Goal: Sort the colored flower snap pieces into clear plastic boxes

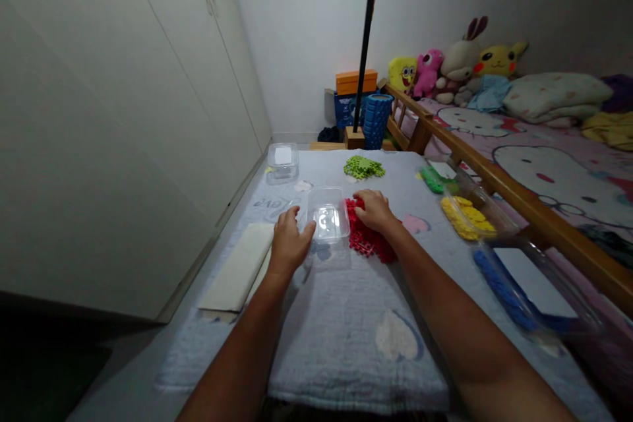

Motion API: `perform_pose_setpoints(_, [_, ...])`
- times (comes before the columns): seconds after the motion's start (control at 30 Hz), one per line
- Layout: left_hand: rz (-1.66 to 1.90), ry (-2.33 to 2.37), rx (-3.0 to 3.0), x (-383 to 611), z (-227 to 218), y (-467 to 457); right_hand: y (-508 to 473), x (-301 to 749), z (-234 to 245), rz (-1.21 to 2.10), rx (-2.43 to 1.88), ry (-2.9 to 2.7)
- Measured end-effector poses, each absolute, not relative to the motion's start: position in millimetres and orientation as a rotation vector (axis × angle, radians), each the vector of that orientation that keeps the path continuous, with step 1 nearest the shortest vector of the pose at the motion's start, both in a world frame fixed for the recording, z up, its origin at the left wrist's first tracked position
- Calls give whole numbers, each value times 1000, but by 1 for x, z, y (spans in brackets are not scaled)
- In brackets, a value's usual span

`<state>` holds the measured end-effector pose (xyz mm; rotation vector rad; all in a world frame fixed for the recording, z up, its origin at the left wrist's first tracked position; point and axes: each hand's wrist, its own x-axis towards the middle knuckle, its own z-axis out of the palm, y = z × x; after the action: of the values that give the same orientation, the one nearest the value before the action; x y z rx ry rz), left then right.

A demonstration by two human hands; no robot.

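Note:
A clear plastic container (327, 213) sits on the pale blue blanket (341, 323). My left hand (288, 242) grips its near left edge, thumb and fingers curled against the wall. Just right of the container lies a pile of small red plastic pieces (366, 242). My right hand (374, 210) rests on top of that pile with its fingers curled down into the pieces; what it holds is hidden.
A second clear container (282, 161) stands at the far left, a green pile (364, 167) beyond. Clear boxes of green (434, 179), yellow (467, 217) and blue pieces (509, 293) line the right edge. A folded white cloth (239, 271) lies left. Wooden bed rail (499, 181) on the right.

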<state>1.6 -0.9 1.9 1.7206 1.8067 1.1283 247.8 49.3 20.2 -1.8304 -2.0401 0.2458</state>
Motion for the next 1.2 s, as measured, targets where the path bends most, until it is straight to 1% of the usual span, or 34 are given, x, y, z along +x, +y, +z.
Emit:
perform_pose_setpoints(0.23, [1345, 1653, 1573, 12, -13, -12, 77, 224, 32, 490, -1846, -2454])
perform_pose_setpoints(0.37, [1384, 1602, 1592, 15, -16, -12, 74, 235, 36, 513, -1860, -2514])
perform_pose_setpoints(0.6, [1460, 1550, 1430, 17, -16, -7, 51, 278, 30, 601, -1790, -2368])
perform_pose_setpoints(0.77, [1472, 1514, 1287, 20, -17, -6, 41, 284, 23, 615, -1685, -2278])
perform_pose_setpoints(0.9, [1480, 1465, 1220, 20, -15, -7, 41, 280, 20, 409, -1687, -2081])
perform_pose_setpoints(0.97, [1513, 1421, 1170, 20, -15, -5, 40, 276, 22, 327, -1612, -1953])
perform_pose_setpoints(1.1, [1552, 1324, 1039, 20, -19, 2, 31, 255, 30, 490, -1395, -1797])
perform_pose_setpoints(1.2, [1537, 1275, 1011, 21, -22, 7, 21, 231, 34, 584, -1334, -1808])
